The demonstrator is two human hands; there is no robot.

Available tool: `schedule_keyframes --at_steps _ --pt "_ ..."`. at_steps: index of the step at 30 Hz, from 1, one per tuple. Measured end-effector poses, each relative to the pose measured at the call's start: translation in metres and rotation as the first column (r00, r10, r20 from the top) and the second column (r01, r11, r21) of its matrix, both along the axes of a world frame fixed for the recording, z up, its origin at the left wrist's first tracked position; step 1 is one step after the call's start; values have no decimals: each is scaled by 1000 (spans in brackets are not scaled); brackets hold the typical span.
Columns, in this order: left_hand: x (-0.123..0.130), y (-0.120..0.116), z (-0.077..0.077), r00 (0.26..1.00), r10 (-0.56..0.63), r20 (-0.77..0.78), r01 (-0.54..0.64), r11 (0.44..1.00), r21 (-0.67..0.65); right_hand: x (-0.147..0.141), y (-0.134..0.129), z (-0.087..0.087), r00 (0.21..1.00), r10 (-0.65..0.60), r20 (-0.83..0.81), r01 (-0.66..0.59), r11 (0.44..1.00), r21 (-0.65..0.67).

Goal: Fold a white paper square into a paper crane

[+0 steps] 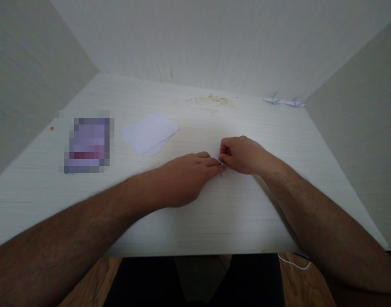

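Observation:
Between my two hands is a small piece of white folded paper [220, 162], mostly covered by fingers. My left hand [187, 179] lies low over the table, its fingertips pressing the paper from the left. On the other side my right hand [241, 154] is curled, thumb and forefinger pinched at the paper's edge. The paper's exact shape is hidden. Beyond my left hand lie a few loose sheets of white paper [149, 130], overlapping each other.
A purple, pixelated rectangular object [88, 143] lies at the left, near a tiny orange bit [51, 128]. Small folded paper figures [273, 100] stand by the back right corner. Walls enclose three sides of the white table [208, 230]. Brownish stains [217, 99] mark its back.

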State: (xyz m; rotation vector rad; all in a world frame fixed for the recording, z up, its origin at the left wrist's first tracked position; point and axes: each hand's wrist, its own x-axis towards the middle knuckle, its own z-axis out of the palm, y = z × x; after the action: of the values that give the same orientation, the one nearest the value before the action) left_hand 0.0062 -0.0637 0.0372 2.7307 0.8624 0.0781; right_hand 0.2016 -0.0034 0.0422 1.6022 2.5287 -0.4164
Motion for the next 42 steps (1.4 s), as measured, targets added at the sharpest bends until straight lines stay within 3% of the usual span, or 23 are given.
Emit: schedule_keyframes --at_steps 11,19,24,28,34,42 --pt "-2 5 -4 997 -53 51 52 998 23 2 0 -2 998 17 -54 -17 1000 3" --pt "2 10 -11 991 8 133 -15 998 59 3 1 -6 997 21 -73 -20 1000 18" --pt "3 13 -15 984 -16 180 -5 993 120 3 2 -7 996 24 -85 -21 999 39" --pt "3 15 -14 984 -17 179 -5 993 121 6 1 -12 991 18 -134 -11 999 51" --pt "4 17 -14 987 -12 159 -9 991 133 21 -4 -20 938 40 -344 -2 994 111" --pt "8 16 -11 997 41 72 -53 986 160 32 -9 -10 920 55 -389 -54 998 12"
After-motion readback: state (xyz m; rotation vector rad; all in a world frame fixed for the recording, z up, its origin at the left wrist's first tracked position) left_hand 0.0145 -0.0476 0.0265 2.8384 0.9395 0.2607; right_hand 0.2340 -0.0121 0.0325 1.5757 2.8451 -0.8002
